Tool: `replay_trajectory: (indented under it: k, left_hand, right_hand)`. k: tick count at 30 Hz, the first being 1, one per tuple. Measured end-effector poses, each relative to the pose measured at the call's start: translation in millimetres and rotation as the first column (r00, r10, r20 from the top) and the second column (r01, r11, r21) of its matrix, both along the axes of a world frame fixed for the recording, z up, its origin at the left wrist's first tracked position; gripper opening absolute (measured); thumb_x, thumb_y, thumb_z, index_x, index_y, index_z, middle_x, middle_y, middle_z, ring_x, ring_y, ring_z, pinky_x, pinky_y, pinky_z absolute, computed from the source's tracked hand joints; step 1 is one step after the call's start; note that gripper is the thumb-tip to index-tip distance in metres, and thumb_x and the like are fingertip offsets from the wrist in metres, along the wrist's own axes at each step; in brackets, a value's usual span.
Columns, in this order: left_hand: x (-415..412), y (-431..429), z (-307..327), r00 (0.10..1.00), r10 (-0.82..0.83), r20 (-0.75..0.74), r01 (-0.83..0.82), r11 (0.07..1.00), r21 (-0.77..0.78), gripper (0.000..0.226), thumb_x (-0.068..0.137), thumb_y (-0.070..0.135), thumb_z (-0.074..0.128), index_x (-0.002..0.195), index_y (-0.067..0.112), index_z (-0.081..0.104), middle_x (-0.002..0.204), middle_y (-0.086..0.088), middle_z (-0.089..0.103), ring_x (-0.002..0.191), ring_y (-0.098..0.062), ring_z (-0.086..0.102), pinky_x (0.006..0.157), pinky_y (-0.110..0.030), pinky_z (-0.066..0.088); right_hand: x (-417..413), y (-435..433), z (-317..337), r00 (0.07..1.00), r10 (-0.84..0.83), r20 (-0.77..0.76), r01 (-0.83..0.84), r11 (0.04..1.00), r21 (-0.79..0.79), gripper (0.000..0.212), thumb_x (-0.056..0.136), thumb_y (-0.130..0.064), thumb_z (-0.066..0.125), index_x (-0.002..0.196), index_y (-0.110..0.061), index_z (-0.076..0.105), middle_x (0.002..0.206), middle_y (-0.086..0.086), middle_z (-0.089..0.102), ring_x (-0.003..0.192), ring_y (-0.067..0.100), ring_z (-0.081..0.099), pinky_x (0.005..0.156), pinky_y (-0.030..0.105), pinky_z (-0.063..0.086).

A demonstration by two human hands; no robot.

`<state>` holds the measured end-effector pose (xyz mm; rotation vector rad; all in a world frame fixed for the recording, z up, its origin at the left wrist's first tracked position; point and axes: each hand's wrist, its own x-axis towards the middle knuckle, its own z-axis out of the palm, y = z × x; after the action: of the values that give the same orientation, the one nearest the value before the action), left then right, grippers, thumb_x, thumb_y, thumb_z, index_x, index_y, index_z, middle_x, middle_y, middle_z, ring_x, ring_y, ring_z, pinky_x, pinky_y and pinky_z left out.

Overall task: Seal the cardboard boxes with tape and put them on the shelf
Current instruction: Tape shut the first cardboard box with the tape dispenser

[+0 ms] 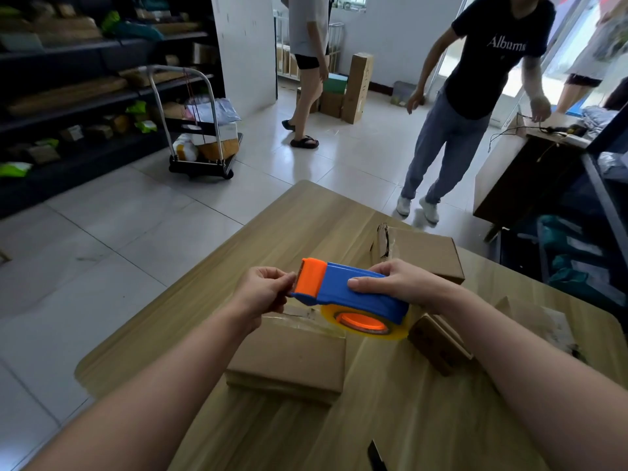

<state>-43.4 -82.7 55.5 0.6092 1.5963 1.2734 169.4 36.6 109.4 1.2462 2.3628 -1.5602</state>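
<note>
The person at the desk (306, 212) holds a tape dispenser (353, 292) up in both hands, just above a closed cardboard box (289, 355) that lies flat on the wood nearest them. The right hand (397, 283) is wrapped over the blue body from the far side, thumb laid along its near face. The left hand (268, 290) has its fingers curled, with thumb and forefinger pinching at the edge of the orange head; whether a loose end of tape sits between them, I cannot tell. The roll of tape (368, 322), yellowish with an orange core, hangs under the blue housing. A shiny clear strip shows on the far edge of the near box, right below the dispenser. A second box (424, 253) sits further back on the desk, beyond the right hand, its left end torn and ragged. A third, darker piece of cardboard (438, 341) lies to the right of the roll. Something small and black (375, 457) pokes in at the desk's near edge. The shelf (85, 96), dark and stacked with parcels, runs along the left wall, well apart from the desk across the tiled floor. A loaded trolley (204, 141) stands beside it. Two other people are on their feet further in, one in a dark T-shirt (492, 62) near a low cabinet (523, 164), one in a grey top (307, 28) by a tall carton (356, 86).
</note>
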Motion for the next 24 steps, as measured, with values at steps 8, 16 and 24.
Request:
replay_trajectory:
  k: [8, 16, 24]
  left_hand:
    - [-73, -20, -6, 0.963, 0.137, -0.232, -0.169, 0.978, -0.125, 0.020, 0.091, 0.012, 0.064, 0.075, 0.002, 0.062, 0.061, -0.008, 0.056, 0.047, -0.016, 0.044, 0.041, -0.022, 0.041]
    - [-81, -32, -48, 0.931, 0.108, -0.349, -0.208, 0.942, -0.264, 0.022, 0.093, 0.013, 0.061, 0.077, -0.001, 0.064, 0.067, -0.012, 0.060, 0.056, -0.021, 0.050, 0.052, -0.029, 0.044]
    - [-78, -25, -70, 0.924, 0.107, -0.368, -0.231, 0.921, -0.313, 0.022, 0.092, 0.015, 0.061, 0.074, 0.002, 0.065, 0.068, -0.010, 0.062, 0.057, -0.021, 0.050, 0.055, -0.029, 0.044]
  right_hand:
    - [24, 15, 9, 0.992, -0.005, 0.128, -0.001, 0.999, 0.046, 0.079, 0.049, -0.078, 0.071, 0.101, -0.018, 0.074, 0.092, 0.002, 0.076, 0.088, 0.024, 0.073, 0.088, 0.041, 0.056]
    - [50, 14, -16, 0.976, -0.059, 0.208, 0.059, 0.998, 0.005, 0.066, 0.062, -0.071, 0.075, 0.099, -0.017, 0.074, 0.090, 0.001, 0.077, 0.086, 0.020, 0.073, 0.078, 0.028, 0.055]
    - [49, 17, -38, 0.963, -0.065, 0.263, 0.072, 0.997, -0.019, 0.107, 0.021, -0.091, 0.070, 0.099, -0.019, 0.075, 0.092, 0.000, 0.077, 0.088, 0.019, 0.073, 0.090, 0.040, 0.056]
